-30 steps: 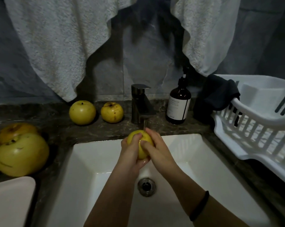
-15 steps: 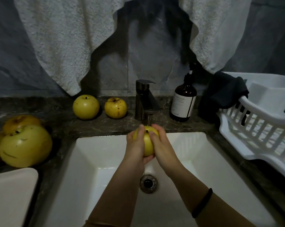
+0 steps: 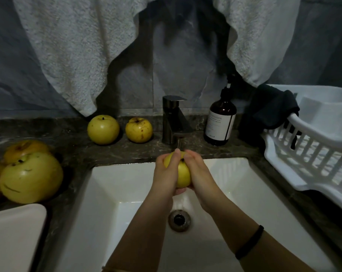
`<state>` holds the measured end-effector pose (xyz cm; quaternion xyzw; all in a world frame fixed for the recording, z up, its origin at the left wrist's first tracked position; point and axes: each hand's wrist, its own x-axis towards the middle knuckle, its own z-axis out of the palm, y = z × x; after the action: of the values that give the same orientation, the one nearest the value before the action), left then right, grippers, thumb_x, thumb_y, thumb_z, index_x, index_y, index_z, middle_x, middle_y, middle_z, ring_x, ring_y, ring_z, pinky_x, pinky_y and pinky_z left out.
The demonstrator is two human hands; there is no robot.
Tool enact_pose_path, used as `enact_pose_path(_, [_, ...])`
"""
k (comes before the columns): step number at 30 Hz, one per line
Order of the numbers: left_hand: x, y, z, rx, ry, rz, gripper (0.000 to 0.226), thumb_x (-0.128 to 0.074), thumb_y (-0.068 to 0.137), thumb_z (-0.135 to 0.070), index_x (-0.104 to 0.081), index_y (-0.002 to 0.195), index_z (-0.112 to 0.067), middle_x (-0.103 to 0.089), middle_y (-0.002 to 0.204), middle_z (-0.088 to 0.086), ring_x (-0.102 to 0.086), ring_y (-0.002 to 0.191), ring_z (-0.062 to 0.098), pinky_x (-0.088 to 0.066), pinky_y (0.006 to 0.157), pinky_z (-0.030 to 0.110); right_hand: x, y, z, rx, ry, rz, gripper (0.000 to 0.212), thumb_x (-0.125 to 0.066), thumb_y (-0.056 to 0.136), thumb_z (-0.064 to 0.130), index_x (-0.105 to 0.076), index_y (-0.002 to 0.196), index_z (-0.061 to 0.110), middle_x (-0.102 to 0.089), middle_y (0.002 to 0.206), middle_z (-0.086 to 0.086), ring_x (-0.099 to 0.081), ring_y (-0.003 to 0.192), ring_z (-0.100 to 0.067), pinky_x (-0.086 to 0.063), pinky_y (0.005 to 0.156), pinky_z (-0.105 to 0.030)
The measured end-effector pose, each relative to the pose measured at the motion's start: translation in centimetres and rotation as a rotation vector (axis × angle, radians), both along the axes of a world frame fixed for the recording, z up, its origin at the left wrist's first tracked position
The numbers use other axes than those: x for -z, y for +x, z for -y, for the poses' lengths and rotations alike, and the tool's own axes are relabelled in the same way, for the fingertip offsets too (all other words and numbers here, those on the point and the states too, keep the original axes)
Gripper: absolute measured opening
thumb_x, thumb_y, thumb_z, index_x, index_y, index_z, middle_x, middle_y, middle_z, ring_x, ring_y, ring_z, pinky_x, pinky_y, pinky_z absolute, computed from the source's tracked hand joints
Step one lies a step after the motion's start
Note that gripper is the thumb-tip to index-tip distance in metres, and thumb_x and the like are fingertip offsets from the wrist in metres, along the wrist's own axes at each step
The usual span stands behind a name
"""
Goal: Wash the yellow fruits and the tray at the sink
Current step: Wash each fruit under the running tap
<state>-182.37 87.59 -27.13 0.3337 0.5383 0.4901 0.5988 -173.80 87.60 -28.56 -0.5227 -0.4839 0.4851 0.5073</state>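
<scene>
Both hands cup one yellow fruit over the sink just below the faucet, left hand and right hand curled around opposite sides, stem end apparently pointing far-up.

dim, bluish | sink brightest, faint glare | wide-angle bending at edges | soft focus

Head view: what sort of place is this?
Probably a home bathroom: a white rectangular basin set in a dark stone counter, pale terry towels hanging above, a brown pump bottle beside the dark metal tap.
</scene>
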Motion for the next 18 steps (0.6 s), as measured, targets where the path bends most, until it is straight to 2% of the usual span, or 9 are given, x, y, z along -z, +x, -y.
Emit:
enact_pose_path(2, [-0.31,-0.06,0.01,-0.025,-0.103,0.109,0.046,-0.048,0.091,-0.056,-0.046,0.126,-0.027,-0.051,0.122,0.008,-0.056,0.1,0.027,-0.056,0.071,0.041,0.02,-0.05,0.31,-0.037,0.055,0.087,0.032,-0.046,0.097,0.031,-0.04,0.128,0.037,-0.047,0.122,0.005,-0.051,0.109,-0.013,-0.049,0.089,-0.03])
enact_pose_path(5, [-0.25,-0.01,0.04,-0.055,-0.208,0.192,0.049,-0.048,0.089,-0.06,-0.048,0.124,-0.025,-0.052,0.12,0.01,-0.058,0.098,0.029,-0.055,0.065,0.04,-0.04,-0.12,0.55,-0.05,0.069,0.142,0.03,-0.048,0.097,0.029,-0.042,0.124,0.041,-0.043,0.132,0.002,-0.049,0.115,-0.016,-0.048,0.096,-0.038])
enact_pose_path(6, [-0.07,-0.03,0.11,-0.053,-0.246,0.266,0.052,-0.05,0.087,-0.062,-0.049,0.123,-0.023,-0.053,0.12,0.011,-0.058,0.098,0.03,-0.055,0.063,0.04,0.04,-0.11,0.59,-0.047,0.086,0.161,0.03,-0.049,0.096,0.027,-0.043,0.121,0.042,-0.042,0.132,0.003,-0.048,0.115,-0.015,-0.048,0.096,-0.037])
enact_pose_path(9, [0.43,-0.2,0.16,-0.032,-0.376,0.663,0.064,-0.062,0.079,-0.062,-0.052,0.125,-0.018,-0.057,0.119,0.01,-0.059,0.1,0.029,-0.054,0.055,0.038,0.07,-0.24,0.99,-0.081,0.219,0.317,0.034,-0.057,0.091,0.018,-0.051,0.115,0.042,-0.04,0.13,0.01,-0.044,0.116,-0.008,-0.043,0.095,-0.026])
enact_pose_path(10, [0.5,-0.36,0.11,-0.036,-0.384,0.692,0.065,-0.062,0.079,-0.062,-0.052,0.125,-0.017,-0.057,0.12,0.01,-0.059,0.102,0.029,-0.054,0.055,0.038,0.11,-0.33,1.09,-0.088,0.24,0.343,0.035,-0.058,0.091,0.018,-0.051,0.116,0.041,-0.04,0.129,0.011,-0.044,0.115,-0.007,-0.042,0.094,-0.024])
enact_pose_path(12, [0.37,-0.49,0.14,-0.021,-0.374,0.635,0.062,-0.059,0.083,-0.06,-0.051,0.123,-0.013,-0.057,0.122,0.012,-0.058,0.103,0.029,-0.051,0.058,0.042,0.32,-0.41,1.05,-0.065,0.241,0.376,0.039,-0.057,0.092,0.023,-0.046,0.124,0.04,-0.038,0.13,0.012,-0.043,0.114,-0.005,-0.041,0.093,-0.023])
enact_pose_path(15, [-0.08,-0.41,0.17,0.015,-0.342,0.537,0.062,-0.062,0.082,-0.057,-0.051,0.124,-0.013,-0.059,0.122,0.013,-0.061,0.101,0.028,-0.053,0.054,0.037,0.56,-0.22,0.71,-0.012,0.229,0.424,0.053,-0.055,0.093,0.03,-0.034,0.142,0.032,-0.032,0.13,0.016,-0.04,0.117,-0.005,-0.04,0.099,-0.028])
enact_pose_path(18, [0.29,-0.27,0.25,-0.006,-0.243,0.439,0.059,-0.068,0.079,-0.053,-0.053,0.124,-0.02,-0.058,0.122,0.011,-0.062,0.103,0.029,-0.057,0.054,0.035,0.48,-0.28,0.7,-0.007,0.225,0.405,0.05,-0.051,0.095,0.033,-0.033,0.142,0.032,-0.032,0.129,0.016,-0.04,0.115,-0.005,-0.04,0.097,-0.028])
